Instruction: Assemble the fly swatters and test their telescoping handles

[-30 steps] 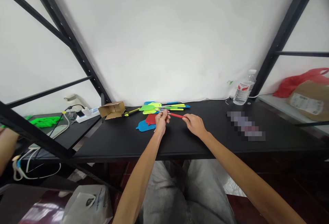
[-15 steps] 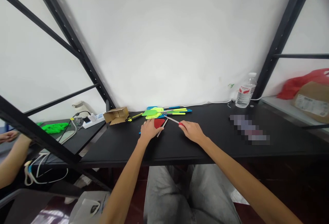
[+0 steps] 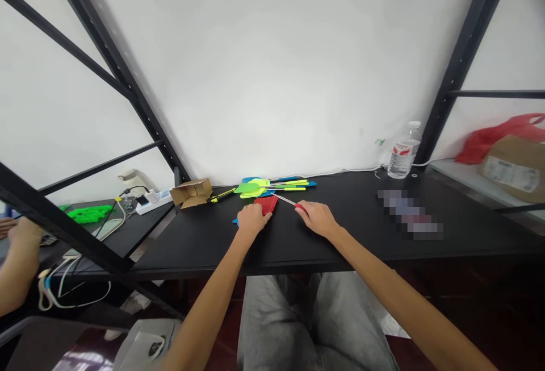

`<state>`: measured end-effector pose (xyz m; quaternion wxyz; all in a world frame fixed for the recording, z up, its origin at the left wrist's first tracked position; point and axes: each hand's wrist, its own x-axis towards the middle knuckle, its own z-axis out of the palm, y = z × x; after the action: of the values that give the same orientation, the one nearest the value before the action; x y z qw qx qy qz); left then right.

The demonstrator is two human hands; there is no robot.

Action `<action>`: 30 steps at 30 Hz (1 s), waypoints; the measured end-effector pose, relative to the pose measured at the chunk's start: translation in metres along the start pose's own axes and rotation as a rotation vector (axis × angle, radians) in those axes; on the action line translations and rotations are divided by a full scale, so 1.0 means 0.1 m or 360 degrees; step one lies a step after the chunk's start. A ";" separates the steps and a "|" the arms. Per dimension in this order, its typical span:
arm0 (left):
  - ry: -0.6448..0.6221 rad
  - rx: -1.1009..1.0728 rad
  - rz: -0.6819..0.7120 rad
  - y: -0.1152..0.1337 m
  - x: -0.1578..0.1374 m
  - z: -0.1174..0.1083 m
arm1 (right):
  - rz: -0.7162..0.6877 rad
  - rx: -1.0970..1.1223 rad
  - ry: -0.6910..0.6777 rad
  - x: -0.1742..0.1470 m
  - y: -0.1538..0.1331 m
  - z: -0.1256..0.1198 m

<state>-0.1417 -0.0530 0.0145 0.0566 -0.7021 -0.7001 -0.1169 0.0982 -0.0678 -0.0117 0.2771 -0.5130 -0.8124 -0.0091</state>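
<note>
My left hand [image 3: 251, 219] is closed on a red fly swatter head [image 3: 267, 205], its flat paddle showing past the fingers. A small blue tip [image 3: 235, 221] pokes out left of that hand; the rest of it is hidden. My right hand [image 3: 318, 217] grips the red handle of a thin metal rod [image 3: 284, 199], which points up and left, apart from the red head as far as I can see. Just beyond both hands, several green, yellow and blue fly swatters [image 3: 255, 187] lie in a pile, handles to the right.
Left of the pile are an open cardboard box [image 3: 191, 194] and a black-and-yellow tool [image 3: 222, 195]. A water bottle [image 3: 403, 152] stands at the back right, near a blurred-out item [image 3: 409, 215]. Black shelf posts [image 3: 128, 92] flank the table. Another person's arm [image 3: 21, 263] is at far left.
My left hand has shifted slightly right and turned the red head; the thin pale rods beside it no longer show. My right hand has barely moved.
</note>
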 end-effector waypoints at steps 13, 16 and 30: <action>0.0456 -0.0200 -0.0135 -0.04 -0.05 -0.13 | -0.0003 0.0034 -0.0001 0.01 0.00 0.01; 0.0672 -0.0457 -0.0197 -0.09 -0.01 -0.15 | -0.0005 0.0043 0.0009 0.01 0.01 0.02; 0.0519 -0.3234 -0.0563 0.25 0.30 0.22 | -0.0030 -0.0029 -0.0008 0.01 -0.01 0.02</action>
<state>-0.1147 -0.0194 0.0027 -0.4848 -0.2822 -0.3488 -0.7507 0.0968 -0.0670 -0.0126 0.2702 -0.5079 -0.8178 -0.0179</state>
